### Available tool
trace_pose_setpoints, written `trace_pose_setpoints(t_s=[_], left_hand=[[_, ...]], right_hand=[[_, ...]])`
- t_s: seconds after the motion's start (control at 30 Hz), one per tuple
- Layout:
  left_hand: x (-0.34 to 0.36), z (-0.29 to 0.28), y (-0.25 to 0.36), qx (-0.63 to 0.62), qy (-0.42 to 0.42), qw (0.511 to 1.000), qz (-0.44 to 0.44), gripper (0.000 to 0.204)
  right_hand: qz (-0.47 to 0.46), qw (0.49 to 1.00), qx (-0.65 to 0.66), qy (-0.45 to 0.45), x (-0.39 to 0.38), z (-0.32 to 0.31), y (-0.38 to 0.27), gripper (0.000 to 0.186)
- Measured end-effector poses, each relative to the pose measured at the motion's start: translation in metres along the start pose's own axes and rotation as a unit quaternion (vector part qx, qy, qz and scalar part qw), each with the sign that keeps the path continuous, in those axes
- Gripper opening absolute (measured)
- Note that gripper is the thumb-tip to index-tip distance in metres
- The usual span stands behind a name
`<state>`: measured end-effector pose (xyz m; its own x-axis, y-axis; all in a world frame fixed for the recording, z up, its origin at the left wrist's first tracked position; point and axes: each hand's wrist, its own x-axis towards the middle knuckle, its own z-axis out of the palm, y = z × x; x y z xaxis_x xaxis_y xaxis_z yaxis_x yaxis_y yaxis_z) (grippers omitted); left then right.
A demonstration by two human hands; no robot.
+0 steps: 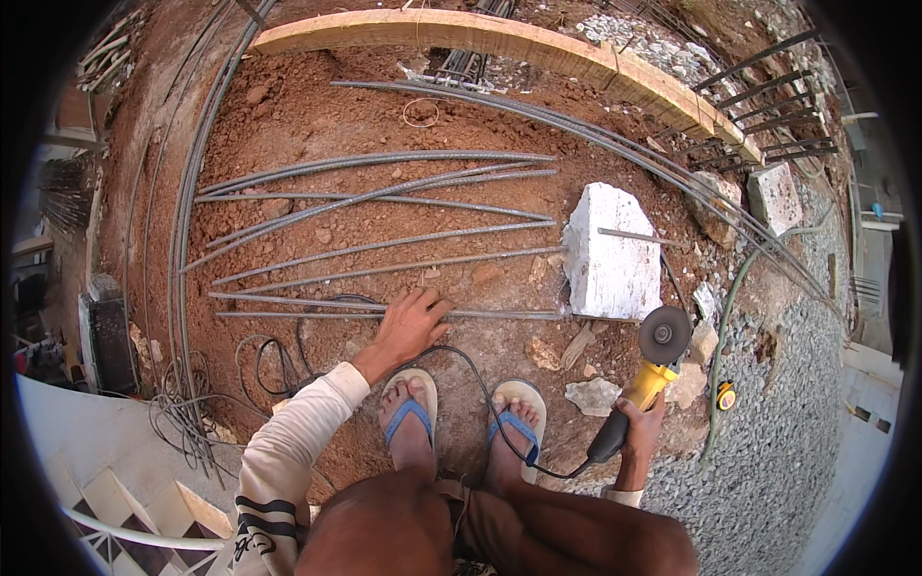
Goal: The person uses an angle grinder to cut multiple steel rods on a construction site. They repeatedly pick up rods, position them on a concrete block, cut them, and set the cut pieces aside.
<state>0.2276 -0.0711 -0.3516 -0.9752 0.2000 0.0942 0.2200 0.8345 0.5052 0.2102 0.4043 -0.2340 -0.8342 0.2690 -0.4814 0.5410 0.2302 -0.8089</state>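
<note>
My right hand (pixel 642 427) is wrapped round an angle grinder (pixel 652 382) with a yellow head and a black rear grip. Its dark round cutting disc (pixel 665 333) points away from me, just off the near right corner of a white stone block (pixel 615 259). A black cord (pixel 490 398) runs from the grinder past my feet. Low over the soil, my left hand (pixel 408 324) is closed over the nearest steel rebar (pixel 509 315), whose right end reaches the block's foot. Several more rebars (pixel 384 199) lie beyond it. One short rebar piece (pixel 636 236) rests across the block's top.
A long wooden beam (pixel 499 34) spans the far side, and long rebars (pixel 586 123) slant to the right. Tangled cord and wire (pixel 192 408) lie at left. On the right are grey gravel (pixel 768 413), a green hose (pixel 732 312) and a yellow tape measure (pixel 726 396).
</note>
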Motion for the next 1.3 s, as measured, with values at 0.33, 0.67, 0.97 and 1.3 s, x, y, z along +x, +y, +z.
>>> trace_pose_setpoints(t_s=[0.33,0.67,0.97,1.3], left_hand=[[0.013,-0.028,0.004,-0.027,-0.138,0.986,-0.094,0.045],[0.028,-0.031,-0.020,0.015,0.031,0.996,-0.084,0.032],[0.027,-0.024,-0.027,0.017,0.065,0.995,-0.074,0.030],[0.019,-0.024,-0.028,-0.029,0.117,0.992,-0.045,0.026]], right_hand=[[0.028,0.996,0.074,0.043,0.006,-0.023,0.006,0.068],[0.027,0.994,0.084,0.065,0.000,-0.022,0.012,0.056],[0.026,0.993,0.101,0.064,0.004,-0.018,0.013,0.064],[0.034,0.994,0.081,0.072,0.000,-0.012,0.014,0.064]])
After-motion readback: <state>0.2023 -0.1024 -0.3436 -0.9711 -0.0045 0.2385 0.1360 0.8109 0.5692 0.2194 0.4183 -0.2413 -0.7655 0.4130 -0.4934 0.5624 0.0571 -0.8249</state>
